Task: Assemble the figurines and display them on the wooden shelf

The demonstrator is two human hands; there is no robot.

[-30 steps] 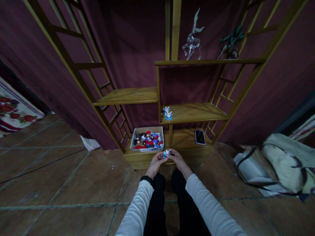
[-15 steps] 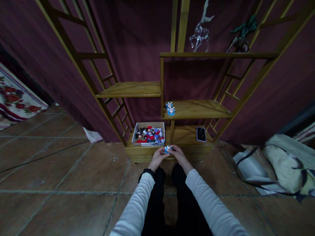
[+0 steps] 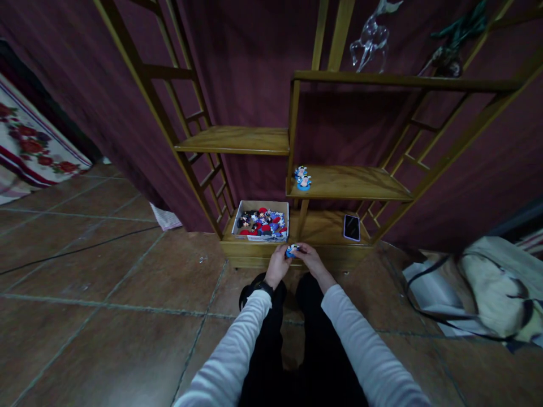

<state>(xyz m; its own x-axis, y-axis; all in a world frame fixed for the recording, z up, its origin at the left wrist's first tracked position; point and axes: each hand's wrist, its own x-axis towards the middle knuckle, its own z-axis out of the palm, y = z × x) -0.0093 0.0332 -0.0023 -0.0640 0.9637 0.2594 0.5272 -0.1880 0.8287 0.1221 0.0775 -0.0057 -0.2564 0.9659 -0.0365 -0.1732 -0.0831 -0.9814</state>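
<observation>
Between my hands, in front of the lowest shelf board, is a small blue and white figurine [image 3: 292, 250]. My left hand [image 3: 277, 265] is closed on its left side, and my right hand [image 3: 310, 259] grips it from the right with the fingertips. Two similar figurines [image 3: 304, 182] with blue bases stand one behind the other at the left end of the middle right shelf [image 3: 356, 183]. Just beyond my left hand, an open cardboard box [image 3: 268, 238] holds many red, black and blue-violet figurines [image 3: 262, 221].
A phone [image 3: 352, 227] lies on the lowest board at right. A clear deer ornament [image 3: 371, 39] and a dark green statuette [image 3: 456, 42] occupy the upper shelf [image 3: 403, 80]. Bags [image 3: 487, 282] sit on the floor at right; a cable [image 3: 85, 250] runs across the tiles at left.
The camera view has shifted, so the shelves appear slightly higher and further right. The figurine has been turned or tilted between my fingers; both hands stay on it.
</observation>
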